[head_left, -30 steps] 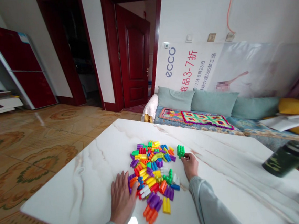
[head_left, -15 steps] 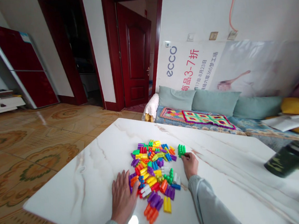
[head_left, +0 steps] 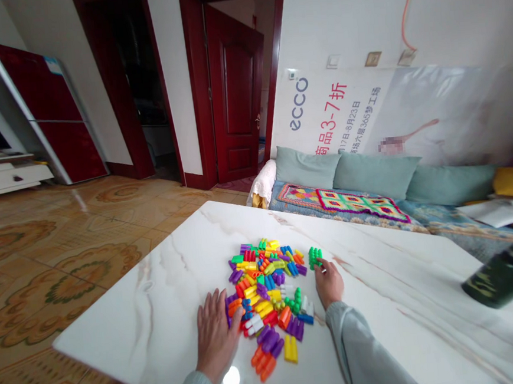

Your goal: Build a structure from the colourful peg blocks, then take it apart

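Note:
A pile of colourful plastic toy blocks [head_left: 265, 306], shaped like joined rounded pegs, lies on the white marbled table [head_left: 170, 281]. My left hand [head_left: 217, 337] rests at the pile's left edge, palm down and fingers spread, its thumb touching or close to orange and white blocks. To the right of the pile's far end is a green block [head_left: 315, 257] with rows of rounded bumps. The fingertips of my right hand [head_left: 329, 282] pinch the near edge of that green block, low over the tabletop. A yellow block [head_left: 291, 349] and an orange one [head_left: 263, 364] lie at the near end.
A dark green camouflage-patterned cup [head_left: 498, 276] stands at the table's right side. Beyond the far edge is a sofa with pale green cushions [head_left: 377, 173] and a crocheted cover [head_left: 364, 204]. A red door [head_left: 238, 99] and a red refrigerator [head_left: 50, 110] are farther back.
The whole view has shifted slightly, moving the scene a little to the right. My right fingers have shifted slightly at the green block; my left hand keeps its place by the pile.

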Available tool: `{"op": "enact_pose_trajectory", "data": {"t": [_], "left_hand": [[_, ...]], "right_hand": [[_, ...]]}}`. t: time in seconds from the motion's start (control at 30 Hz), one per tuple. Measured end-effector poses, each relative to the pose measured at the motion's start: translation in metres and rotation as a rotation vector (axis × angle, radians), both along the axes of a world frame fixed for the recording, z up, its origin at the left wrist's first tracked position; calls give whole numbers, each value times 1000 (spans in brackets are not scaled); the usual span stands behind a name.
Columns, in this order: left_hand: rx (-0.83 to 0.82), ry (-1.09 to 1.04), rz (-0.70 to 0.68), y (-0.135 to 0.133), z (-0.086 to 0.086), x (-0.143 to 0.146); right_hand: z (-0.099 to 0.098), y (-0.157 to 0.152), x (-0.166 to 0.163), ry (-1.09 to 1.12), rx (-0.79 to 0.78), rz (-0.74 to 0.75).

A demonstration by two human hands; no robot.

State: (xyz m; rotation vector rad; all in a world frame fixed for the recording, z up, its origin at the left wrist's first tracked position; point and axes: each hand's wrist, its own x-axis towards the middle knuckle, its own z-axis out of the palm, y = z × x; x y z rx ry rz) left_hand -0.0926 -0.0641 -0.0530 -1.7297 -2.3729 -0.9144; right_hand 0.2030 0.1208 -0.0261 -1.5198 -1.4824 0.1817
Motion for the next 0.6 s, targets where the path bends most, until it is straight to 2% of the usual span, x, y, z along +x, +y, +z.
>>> {"op": "enact_pose_trajectory", "data": {"t": [0.27,0.4,0.47,0.6], "left_hand": [[-30,12,-2,0,2,0],[-42,12,-3,0,2,0],[-46,8,-6,0,2,0],[-52,-4,0,0,3,0]], "right_hand": [[4,-8,3,80,42,51],[14,-15,-7,161,47,79],[24,-20,-18,188,12,157],[47,-30,-34,157,-118,460]]}}
